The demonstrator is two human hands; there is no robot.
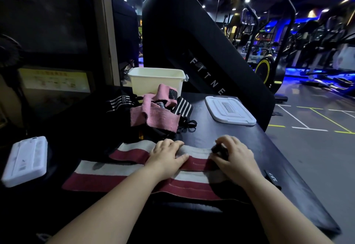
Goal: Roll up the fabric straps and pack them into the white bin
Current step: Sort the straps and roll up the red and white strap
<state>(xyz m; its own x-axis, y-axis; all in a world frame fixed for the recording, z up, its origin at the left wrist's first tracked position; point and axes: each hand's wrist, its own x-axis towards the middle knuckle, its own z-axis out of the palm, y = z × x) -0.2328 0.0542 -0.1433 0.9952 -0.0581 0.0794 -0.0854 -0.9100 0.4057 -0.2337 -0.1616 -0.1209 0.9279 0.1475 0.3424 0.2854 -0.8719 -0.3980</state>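
At the front of the worktop (240,134), left hand (167,154) presses flat on the striped strap (130,155); right hand (233,157) grips its dark end

L hand (167,155) + R hand (233,157): both bare, fingers short and rounded. Behind the grip, wrists bare as well. Further back, L forearm (119,195) and R forearm (272,205) bare skin to frame edge; nails too blurry to judge.
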